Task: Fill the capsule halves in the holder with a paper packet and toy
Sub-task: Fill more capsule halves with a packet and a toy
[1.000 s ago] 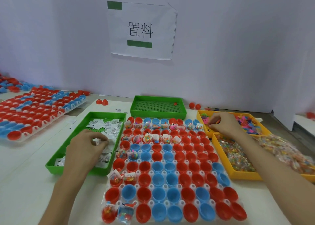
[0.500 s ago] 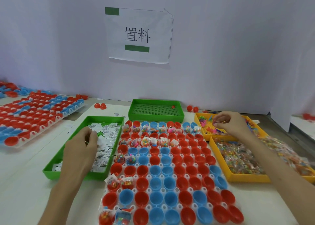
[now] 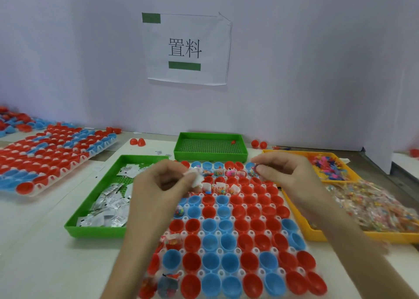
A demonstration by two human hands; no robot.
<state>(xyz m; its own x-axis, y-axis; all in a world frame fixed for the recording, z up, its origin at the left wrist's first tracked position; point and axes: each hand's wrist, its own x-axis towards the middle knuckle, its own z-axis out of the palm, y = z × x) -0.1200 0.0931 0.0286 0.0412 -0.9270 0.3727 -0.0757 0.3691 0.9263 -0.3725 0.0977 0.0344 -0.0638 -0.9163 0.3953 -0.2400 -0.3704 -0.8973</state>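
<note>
**Holding a packet and a toy over the holder's far rows**

Both hands hover above the far end of the holder (image 3: 218, 233), whose cups carry red and blue capsule halves (image 3: 229, 262). The left hand (image 3: 163, 192) has its fingers curled, and the thumb and forefinger pinch a white paper packet (image 3: 196, 179) at their tips. The packet sticks out to the right, just above the second row of cups.

The right hand (image 3: 292, 176) is curled the same way. Its thumb and forefinger nip what looks like a small toy (image 3: 254, 169), though blur hides the shape. It sits at the fingertips, over the right part of the farthest row.

Several cups in the far rows and down the left edge already hold packets and toys. Left of the holder a green tray (image 3: 95, 231) holds loose packets (image 3: 108, 208). To the right are two yellow trays, the far one (image 3: 349, 174) with coloured toys and the near one (image 3: 317, 235) with clear bags.
</note>
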